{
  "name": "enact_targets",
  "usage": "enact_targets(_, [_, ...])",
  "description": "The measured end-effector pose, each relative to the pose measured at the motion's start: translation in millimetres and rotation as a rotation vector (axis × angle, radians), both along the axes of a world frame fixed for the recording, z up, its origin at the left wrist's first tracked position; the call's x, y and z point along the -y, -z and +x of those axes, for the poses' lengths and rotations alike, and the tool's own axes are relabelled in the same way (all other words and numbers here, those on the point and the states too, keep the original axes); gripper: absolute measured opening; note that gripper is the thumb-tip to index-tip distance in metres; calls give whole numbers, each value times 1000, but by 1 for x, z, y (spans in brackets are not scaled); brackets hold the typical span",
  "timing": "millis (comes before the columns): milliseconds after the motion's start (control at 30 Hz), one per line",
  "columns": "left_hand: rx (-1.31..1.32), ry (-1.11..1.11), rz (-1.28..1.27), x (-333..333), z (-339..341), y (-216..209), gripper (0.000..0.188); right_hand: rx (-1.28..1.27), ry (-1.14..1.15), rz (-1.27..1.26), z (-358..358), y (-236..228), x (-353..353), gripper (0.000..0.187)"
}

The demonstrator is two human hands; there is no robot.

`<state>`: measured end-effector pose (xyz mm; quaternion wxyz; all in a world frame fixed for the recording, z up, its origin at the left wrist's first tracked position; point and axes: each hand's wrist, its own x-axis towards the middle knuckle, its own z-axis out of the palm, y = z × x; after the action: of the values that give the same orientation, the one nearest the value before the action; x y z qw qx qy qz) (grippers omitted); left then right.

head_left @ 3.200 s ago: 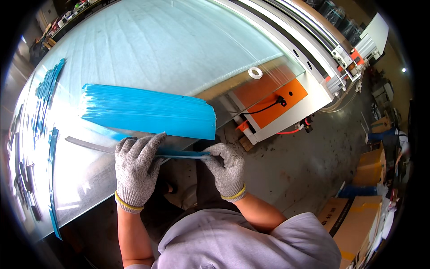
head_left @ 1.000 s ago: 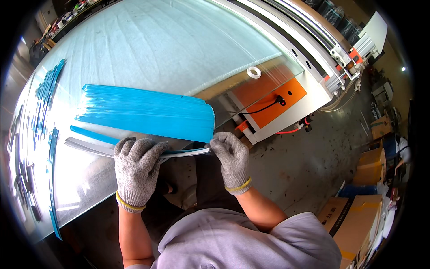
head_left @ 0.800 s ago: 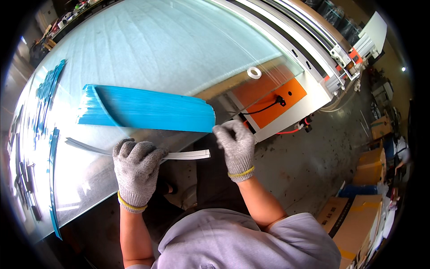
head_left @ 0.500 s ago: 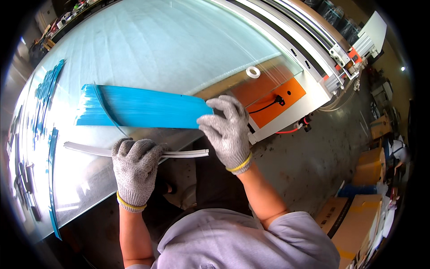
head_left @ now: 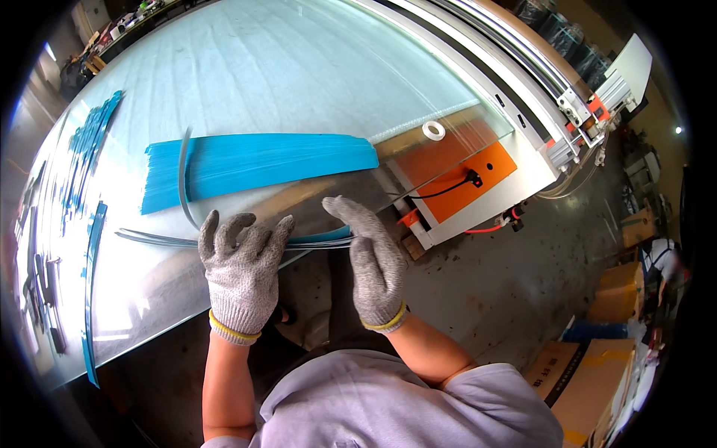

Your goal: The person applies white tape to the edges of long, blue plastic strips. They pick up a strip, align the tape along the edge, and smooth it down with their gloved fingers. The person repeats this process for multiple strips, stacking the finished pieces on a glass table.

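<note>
Currently my left hand [head_left: 243, 269] is nearer to me than the blue stack [head_left: 272, 164], fingers parted and half bent over the strip bundle [head_left: 323, 241]. No pinch visible; cannot tell whether the palm bears on it. Right hand [head_left: 377, 272], on the near side of the stack's right end: unfurled, fingers mostly straight, gripping nothing that I can see, beside the bundle's right tip; contact unclear. Bundle: several thin strips, grey and blue, near side of the stack and apart from it, right end apparently past the edge of the glass table [head_left: 284, 89]. Risk, my judgement: with so loose a hold, a push from the right hand could fan the strips or tip that overhanging end to the floor. Across the stack's left part runs a curved grey strip [head_left: 182, 172], its lower end close to my left fingers; a sleeve or finger catching it could drag the stack askew. Farther left of the stack, a group of blue strips [head_left: 91, 153]; beyond its right end, a white ring [head_left: 432, 131].
</note>
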<state>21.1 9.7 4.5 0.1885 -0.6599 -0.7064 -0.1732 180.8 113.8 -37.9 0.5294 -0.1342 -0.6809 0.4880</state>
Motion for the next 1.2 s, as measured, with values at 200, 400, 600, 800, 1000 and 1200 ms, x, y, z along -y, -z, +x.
enact_targets(200, [145, 73, -33, 1, -6, 2, 49, 297, 52, 268, -15, -13, 0, 28])
enact_targets(400, [427, 106, -149, 6, -12, -16, 62, 564, 249, 823, -1, -24, -4, 31])
enact_targets(600, [515, 68, -299, 5, -7, -33, 65, 684, 292, 1027, 5, -32, -1, 37])
enact_targets(800, [710, 114, -327, 8, -8, -39, 59, 817, 226, 961, 10, -35, 11, 48])
enact_targets(1000, [601, 258, 83, 27, 12, -36, 36, 786, 71, 561, 24, -38, 7, 39])
enact_targets(1200, [1796, 101, -225, 55, 39, 6, 52, 718, -95, 290, 38, -40, 17, 34])
